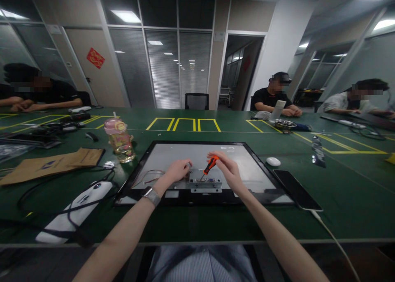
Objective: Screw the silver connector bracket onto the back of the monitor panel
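A flat display panel (243, 163) with a grey back and black frame lies on the table in front of me. On its near part sits a small metal bracket (206, 189) with connector ports along it. My right hand (228, 172) holds an orange and black screwdriver (211, 165) by the handle, tilted, its tip down at the bracket by the ports. At the bracket's left end, my left hand (178, 171) has its fingers curled on the metal; the fingertips are partly hidden. Thin wires (147, 176) lie on the panel left of that hand.
Left of the panel stand a pink-lidded drink bottle (119, 140), a white power strip (77, 212) with black cables, and a brown paper envelope (52, 165). To the right are a white case (273, 162) and a phone (296, 188) on a cable. Several people sit across the table.
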{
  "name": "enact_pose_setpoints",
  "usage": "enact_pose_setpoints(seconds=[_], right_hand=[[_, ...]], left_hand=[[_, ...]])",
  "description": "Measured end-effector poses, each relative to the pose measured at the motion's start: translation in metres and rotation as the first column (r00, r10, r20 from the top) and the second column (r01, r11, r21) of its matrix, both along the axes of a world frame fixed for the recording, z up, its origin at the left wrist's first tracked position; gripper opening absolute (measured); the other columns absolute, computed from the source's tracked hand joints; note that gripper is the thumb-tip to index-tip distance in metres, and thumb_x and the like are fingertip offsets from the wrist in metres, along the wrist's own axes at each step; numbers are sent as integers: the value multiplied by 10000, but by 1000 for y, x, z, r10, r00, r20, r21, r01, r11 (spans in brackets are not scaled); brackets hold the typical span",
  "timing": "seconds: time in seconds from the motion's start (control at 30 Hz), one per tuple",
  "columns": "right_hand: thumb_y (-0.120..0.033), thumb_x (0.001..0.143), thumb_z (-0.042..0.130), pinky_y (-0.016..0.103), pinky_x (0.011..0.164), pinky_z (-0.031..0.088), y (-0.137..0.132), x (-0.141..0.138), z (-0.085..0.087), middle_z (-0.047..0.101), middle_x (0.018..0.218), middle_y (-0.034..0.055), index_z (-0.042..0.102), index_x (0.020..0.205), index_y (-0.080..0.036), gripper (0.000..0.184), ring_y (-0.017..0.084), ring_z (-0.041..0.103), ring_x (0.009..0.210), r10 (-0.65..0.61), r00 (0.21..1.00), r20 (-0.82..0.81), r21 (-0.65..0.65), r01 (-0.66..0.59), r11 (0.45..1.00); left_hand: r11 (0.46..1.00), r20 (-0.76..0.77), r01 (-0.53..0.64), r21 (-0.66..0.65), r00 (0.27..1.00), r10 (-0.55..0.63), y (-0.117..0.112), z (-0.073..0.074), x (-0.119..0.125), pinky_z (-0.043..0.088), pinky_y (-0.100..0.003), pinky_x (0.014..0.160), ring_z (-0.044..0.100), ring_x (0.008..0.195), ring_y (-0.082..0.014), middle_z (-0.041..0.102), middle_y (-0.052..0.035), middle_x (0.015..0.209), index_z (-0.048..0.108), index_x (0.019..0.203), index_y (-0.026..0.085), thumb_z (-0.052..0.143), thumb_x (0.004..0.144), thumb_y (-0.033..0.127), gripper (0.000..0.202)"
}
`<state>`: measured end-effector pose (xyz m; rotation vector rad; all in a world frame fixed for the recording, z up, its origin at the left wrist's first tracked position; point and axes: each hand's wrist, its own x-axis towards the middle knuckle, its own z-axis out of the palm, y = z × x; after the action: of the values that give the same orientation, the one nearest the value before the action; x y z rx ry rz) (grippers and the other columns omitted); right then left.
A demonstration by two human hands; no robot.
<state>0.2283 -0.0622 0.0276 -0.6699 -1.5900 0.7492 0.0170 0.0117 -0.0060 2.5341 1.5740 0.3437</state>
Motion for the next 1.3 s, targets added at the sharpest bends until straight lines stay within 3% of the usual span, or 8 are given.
enact_pose_setpoints(seconds=[0.1, 0.3, 0.43, 0.57, 0.83, 0.97, 1.1, 1.3], right_hand=[[-321, 900, 462, 414, 862, 483, -2, 0, 1, 604, 1010, 61, 547, 1202, -257, 320, 195, 613, 886, 102, 995, -3, -57, -102, 993], [-314, 829, 586, 302, 761, 508, -2, -3, 0, 553, 934, 46, 630, 1090, -256, 271, 172, 567, 867, -67, 997, 48, 31, 65, 997], [-319, 889, 478, 375, 857, 487, -4, -4, 0, 560, 1093, 69, 512, 1250, -269, 366, 192, 593, 940, 44, 998, 49, -3, -44, 999], [-308, 897, 465, 415, 869, 490, -4, -3, -2, 591, 1077, 70, 463, 1289, -262, 394, 193, 621, 901, 108, 994, 18, -43, -107, 993], [-302, 850, 555, 316, 786, 512, -1, -6, -4, 549, 950, 46, 587, 1154, -264, 308, 168, 573, 860, -50, 996, 74, 52, 46, 998], [-308, 894, 475, 361, 845, 500, -3, -6, -3, 550, 1077, 73, 504, 1243, -256, 354, 185, 589, 931, 40, 998, 54, 11, -41, 999], [-306, 856, 546, 321, 814, 508, 0, -6, -6, 555, 984, 46, 560, 1166, -261, 314, 170, 581, 888, -35, 999, 35, 2, 35, 999], [-319, 872, 512, 322, 825, 495, -1, -5, -3, 554, 1026, 56, 545, 1181, -248, 318, 174, 569, 916, -28, 998, 52, 2, 28, 1000]], left_hand=[[1000, -17, 14, 9, 1000, -14, 0, 0, 0, 427, -243, 655, 631, 752, -175, 682, -29, 806, 601, 1043, 239, 372, 860, 218, 294], [998, -96, 41, 48, 995, -36, -3, 2, 1, 439, -269, 697, 638, 810, -192, 685, -58, 882, 569, 1084, 234, 366, 877, 200, 291], [994, -183, 64, 89, 982, -47, -9, 7, 3, 438, -310, 765, 633, 879, -223, 655, -117, 965, 581, 1018, 184, 418, 855, 148, 234], [989, -251, 31, 144, 968, 6, -12, 10, 4, 441, -358, 761, 634, 869, -258, 618, -173, 991, 564, 1020, 133, 397, 847, 87, 245], [986, -299, -61, 156, 948, 106, -9, 4, 9, 462, -343, 694, 647, 809, -252, 631, -185, 917, 558, 1022, 97, 406, 832, 44, 250], [989, -276, -60, 137, 956, 96, -8, 2, 7, 461, -351, 716, 643, 838, -260, 635, -181, 932, 552, 1054, 109, 441, 827, 80, 255], [991, -208, -65, 116, 974, 88, -4, 2, -1, 451, -360, 744, 642, 851, -262, 646, -172, 925, 532, 1113, 131, 452, 834, 135, 290], [996, -2, -7, 85, 1000, 7, 2, 0, -8, 431, -310, 779, 608, 879, -212, 653, -98, 941, 601, 950, 183, 361, 889, 226, 252]])
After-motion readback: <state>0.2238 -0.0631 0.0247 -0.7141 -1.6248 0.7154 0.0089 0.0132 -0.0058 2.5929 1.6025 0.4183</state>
